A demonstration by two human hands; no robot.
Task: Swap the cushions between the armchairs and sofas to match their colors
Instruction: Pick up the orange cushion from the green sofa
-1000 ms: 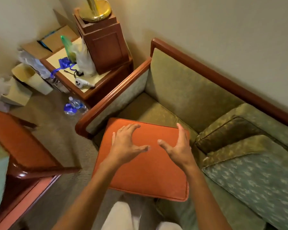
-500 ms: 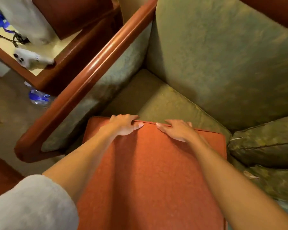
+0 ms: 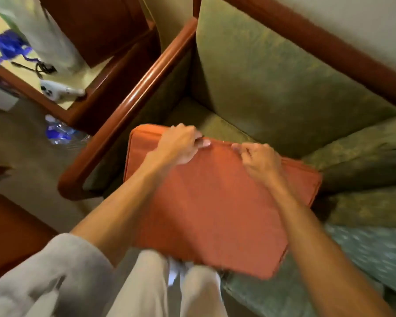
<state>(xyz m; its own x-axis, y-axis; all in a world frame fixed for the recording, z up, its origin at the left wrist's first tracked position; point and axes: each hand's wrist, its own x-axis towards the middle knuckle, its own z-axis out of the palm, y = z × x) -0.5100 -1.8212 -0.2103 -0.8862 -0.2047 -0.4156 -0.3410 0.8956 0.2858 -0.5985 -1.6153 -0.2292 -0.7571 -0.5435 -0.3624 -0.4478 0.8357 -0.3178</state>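
An orange seat cushion is tilted up off the left seat of the green sofa, its far edge raised. My left hand grips that far edge with curled fingers. My right hand grips the same edge a little to the right. The sofa's olive seat pad shows beyond the cushion. At the right lie an olive cushion and a blue-green patterned cushion.
The sofa's wooden armrest runs along the left of the cushion. Beyond it stands a wooden side table with a white controller and bags. A water bottle lies on the carpet. An orange-wood chair edge is at far left.
My hands went from hovering open above the cushion to its far edge, curled around it, and lifted that edge off the seat toward me.
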